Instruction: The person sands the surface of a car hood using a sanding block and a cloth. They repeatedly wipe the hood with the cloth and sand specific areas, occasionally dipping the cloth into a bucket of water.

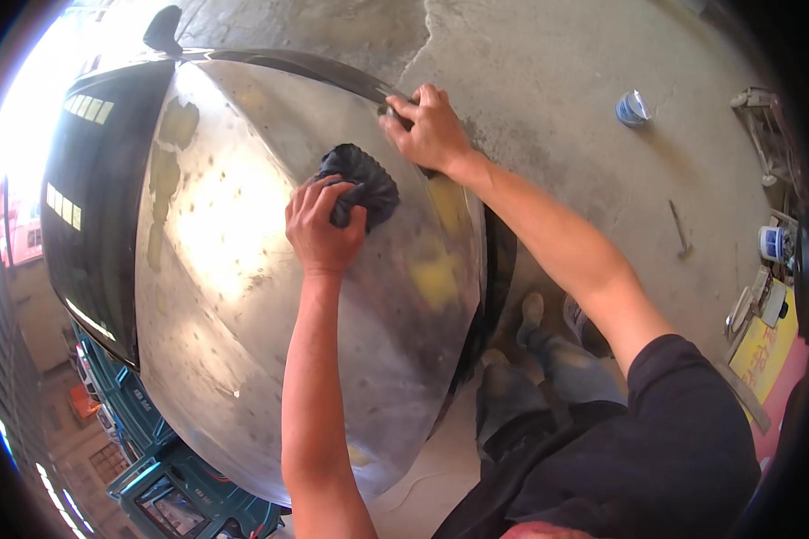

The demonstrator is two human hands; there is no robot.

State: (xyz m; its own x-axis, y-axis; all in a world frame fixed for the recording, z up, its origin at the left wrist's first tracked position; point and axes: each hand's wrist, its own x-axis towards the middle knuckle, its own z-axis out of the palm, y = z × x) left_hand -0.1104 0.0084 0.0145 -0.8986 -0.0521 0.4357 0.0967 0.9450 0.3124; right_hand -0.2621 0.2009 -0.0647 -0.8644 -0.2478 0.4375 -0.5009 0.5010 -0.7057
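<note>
A car hood [252, 359], sanded to bare metal with yellowish filler patches, spreads out in front of me. My left hand [324, 225] is closed on a bunched dark cloth [368, 184], which rests on the middle of the hood. Over at the hood's front edge, beyond the cloth, is my right hand [430, 130]. Its fingers curl at the dark trim there, and a small greyish thing shows by the fingertips, too hidden to name.
A dark windshield [90, 207] and side mirror [162, 31] lie to the left. On the concrete floor are a blue-and-white tub [633, 109] and a hammer-like tool [680, 231]. Teal equipment cases [166, 494] stand at lower left. A yellow board [764, 355] is at right.
</note>
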